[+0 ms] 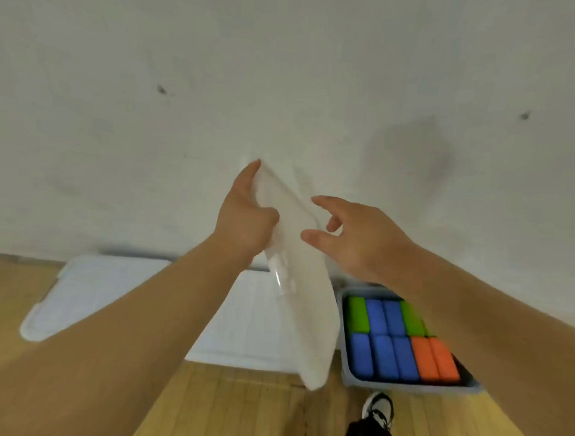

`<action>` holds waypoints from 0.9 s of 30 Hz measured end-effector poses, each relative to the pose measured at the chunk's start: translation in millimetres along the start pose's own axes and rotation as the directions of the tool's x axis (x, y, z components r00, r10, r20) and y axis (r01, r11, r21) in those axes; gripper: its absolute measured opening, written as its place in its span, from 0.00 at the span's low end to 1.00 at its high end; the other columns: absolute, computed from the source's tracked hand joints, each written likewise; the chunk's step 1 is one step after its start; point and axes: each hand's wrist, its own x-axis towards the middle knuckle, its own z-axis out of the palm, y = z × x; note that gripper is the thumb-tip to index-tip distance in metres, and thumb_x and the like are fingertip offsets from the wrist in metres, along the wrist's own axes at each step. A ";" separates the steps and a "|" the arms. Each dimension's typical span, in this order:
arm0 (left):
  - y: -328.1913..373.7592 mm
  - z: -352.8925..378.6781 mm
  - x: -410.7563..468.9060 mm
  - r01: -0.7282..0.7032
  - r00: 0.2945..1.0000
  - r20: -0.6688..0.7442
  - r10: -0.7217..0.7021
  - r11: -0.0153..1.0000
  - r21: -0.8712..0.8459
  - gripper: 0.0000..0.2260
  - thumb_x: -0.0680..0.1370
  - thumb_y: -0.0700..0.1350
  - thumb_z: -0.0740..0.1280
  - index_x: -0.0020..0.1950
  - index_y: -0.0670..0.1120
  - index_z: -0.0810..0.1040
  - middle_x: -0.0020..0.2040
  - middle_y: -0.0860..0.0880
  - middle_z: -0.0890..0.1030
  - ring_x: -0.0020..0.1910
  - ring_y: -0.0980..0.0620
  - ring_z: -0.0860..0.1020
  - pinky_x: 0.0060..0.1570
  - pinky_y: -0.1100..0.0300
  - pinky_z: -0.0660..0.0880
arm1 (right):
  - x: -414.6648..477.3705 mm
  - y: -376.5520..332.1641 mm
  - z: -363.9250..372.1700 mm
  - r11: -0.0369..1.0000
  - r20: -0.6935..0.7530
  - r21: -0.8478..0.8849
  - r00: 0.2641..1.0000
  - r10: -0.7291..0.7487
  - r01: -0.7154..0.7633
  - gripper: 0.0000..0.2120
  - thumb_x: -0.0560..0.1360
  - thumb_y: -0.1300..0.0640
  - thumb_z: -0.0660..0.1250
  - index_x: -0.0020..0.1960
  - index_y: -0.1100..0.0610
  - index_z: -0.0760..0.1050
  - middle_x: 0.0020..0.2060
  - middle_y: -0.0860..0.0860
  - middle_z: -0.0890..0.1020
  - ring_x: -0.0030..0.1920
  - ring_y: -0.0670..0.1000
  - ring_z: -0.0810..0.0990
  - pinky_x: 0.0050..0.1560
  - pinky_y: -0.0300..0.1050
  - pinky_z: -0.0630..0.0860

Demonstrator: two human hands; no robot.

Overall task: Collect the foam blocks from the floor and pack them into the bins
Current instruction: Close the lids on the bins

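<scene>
My left hand (246,215) grips a white bin lid (305,305) by its upper edge and holds it tilted in the air in front of the wall. My right hand (348,237) hovers beside the lid's right edge with spread fingers; whether it touches the lid I cannot tell. Below at the right an open grey bin (404,387) stands on the floor, packed with green, blue and orange foam blocks (385,356) in two rows. My right forearm hides the bin's right part.
Two more white lids (85,297) lie at the foot of the white wall (287,67), covering bins or flat on the wooden floor (236,408). My shoe and dark trouser leg (374,419) stand just in front of the open bin.
</scene>
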 end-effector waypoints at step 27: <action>204.2 -31.9 -49.9 -0.462 0.866 -0.179 0.467 0.884 0.075 0.27 0.81 0.52 0.69 0.75 0.72 0.64 0.72 0.66 0.73 0.70 0.58 0.74 0.72 0.55 0.70 | -7.6 26.6 -304.5 0.857 -0.354 -0.490 0.860 -0.366 0.163 0.26 0.82 0.35 0.51 0.79 0.29 0.50 0.52 0.45 0.73 0.56 0.50 0.74 0.58 0.47 0.68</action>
